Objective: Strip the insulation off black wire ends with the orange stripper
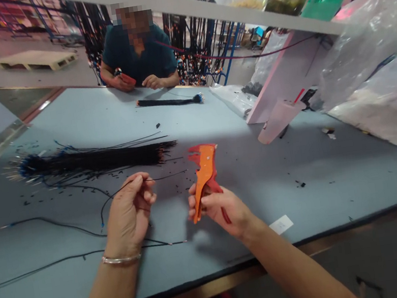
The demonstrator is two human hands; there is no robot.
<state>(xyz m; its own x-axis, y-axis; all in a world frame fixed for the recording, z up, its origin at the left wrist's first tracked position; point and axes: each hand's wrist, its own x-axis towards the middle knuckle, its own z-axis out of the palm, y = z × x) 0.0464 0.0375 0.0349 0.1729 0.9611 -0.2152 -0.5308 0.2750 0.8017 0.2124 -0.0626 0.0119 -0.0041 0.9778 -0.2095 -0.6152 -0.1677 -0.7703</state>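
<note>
My left hand [132, 208] pinches a thin black wire [168, 176] between thumb and fingertips. One end of the wire points right, toward the tool; the other, with a blue tip, hangs down at the left of my hand. My right hand [226, 209] is wrapped round the handles of an orange and red wire stripper [206, 168], its jaws up and facing left, apart from the wire end. Beyond my left hand lies a thick bundle of black wires [99, 160] with blue and metal tips at its left end. Loose black wires [56, 224] lie around my left wrist.
Across the grey table [335, 163] sits a person [137, 53] holding a red tool [128, 79], with a smaller wire bundle [169, 101] before them. Plastic bags [367, 54] and a translucent tube [279, 119] are on the right. A shelf bar [176, 3] crosses above; black scraps dot the tabletop.
</note>
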